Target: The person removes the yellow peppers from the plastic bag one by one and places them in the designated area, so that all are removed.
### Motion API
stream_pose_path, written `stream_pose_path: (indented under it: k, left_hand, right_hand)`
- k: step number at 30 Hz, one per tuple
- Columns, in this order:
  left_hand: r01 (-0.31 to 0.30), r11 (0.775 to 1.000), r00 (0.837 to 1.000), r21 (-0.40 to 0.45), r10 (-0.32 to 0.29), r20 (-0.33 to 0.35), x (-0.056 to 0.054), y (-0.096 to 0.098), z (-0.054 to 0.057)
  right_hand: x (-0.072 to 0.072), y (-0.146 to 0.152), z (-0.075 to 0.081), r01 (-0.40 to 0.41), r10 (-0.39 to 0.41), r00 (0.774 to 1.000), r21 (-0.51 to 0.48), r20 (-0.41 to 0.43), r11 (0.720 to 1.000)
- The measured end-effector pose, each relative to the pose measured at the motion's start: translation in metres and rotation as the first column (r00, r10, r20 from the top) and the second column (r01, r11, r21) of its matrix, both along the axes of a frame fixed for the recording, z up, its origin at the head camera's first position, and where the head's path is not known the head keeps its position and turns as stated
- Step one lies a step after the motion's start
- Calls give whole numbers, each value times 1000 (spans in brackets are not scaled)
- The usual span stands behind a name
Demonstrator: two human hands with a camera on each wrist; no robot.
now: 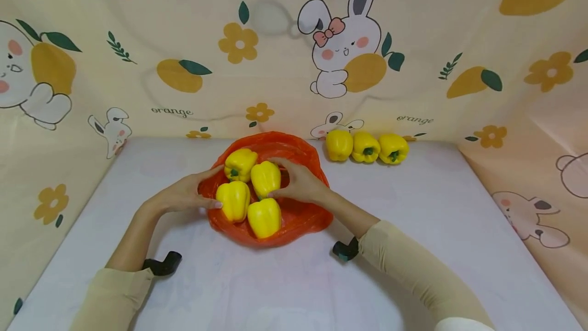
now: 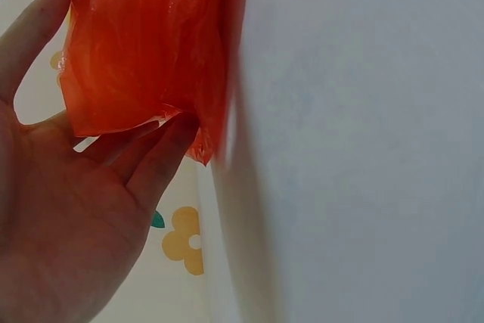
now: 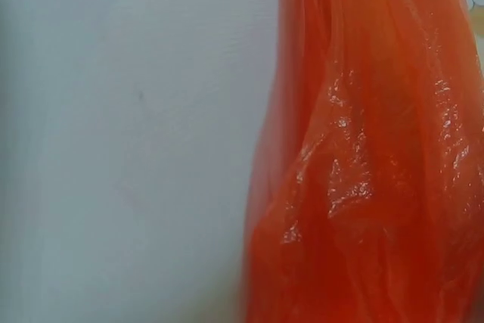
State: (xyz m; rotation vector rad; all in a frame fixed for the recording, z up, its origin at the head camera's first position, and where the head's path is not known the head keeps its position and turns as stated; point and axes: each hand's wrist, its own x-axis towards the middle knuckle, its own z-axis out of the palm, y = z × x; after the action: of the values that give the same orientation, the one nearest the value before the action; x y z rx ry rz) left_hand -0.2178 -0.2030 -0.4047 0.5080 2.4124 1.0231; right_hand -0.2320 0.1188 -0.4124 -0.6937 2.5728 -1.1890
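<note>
Several yellow bell peppers lie in an opened red plastic bag point(image 1: 298, 218) on the table in the head view. Reaching in over the bag's right side, my right hand point(image 1: 300, 183) grips one bell pepper point(image 1: 266, 179) between thumb and fingers. At the left rim is my left hand point(image 1: 184, 194), its thumb at the front-left bell pepper point(image 1: 233, 201) and its fingertips by the back-left bell pepper point(image 1: 241, 164). The left wrist view shows the left fingers point(image 2: 162, 160) extended against the outside of the bag point(image 2: 144, 43). In the right wrist view the bag point(image 3: 370, 172) hides the right hand.
Three more yellow bell peppers point(image 1: 366, 147) stand in a row at the back right, close to the patterned cloth wall point(image 1: 275, 80). Similar cloth rises along both sides of the white table point(image 1: 257, 290). A black wrist mount point(image 1: 165, 263) sticks out from the left sleeve.
</note>
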Motion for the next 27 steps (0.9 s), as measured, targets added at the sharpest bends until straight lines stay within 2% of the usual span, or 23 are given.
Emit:
stream_pose_path:
  k: [7, 17, 18, 21, 27]
  left_hand:
    - [2, 1000, 1000, 3, -2, -10, -1, 0, -1]
    - [-9, 1000, 1000, 3, 9, -26, -1, 0, -1]
    - [-9, 1000, 1000, 1, 9, -28, -1, 0, -1]
    - [-8, 1000, 999, 0, 8, -32, -1, 1, 0]
    - [-4, 1000, 1000, 15, 4, -9, 0, 1, -1]
  right_hand:
    - [-1, 5, 10, 50, -51, 999, -93, -8, 994]
    - [-4, 19, 18, 60, -64, 998, -195, -16, 979]
    - [-1, 20, 23, 65, -68, 998, -198, -10, 978]
    - [-1, 25, 26, 80, -86, 996, -181, -26, 980]
    - [1, 38, 20, 109, -121, 990, -154, -71, 982]
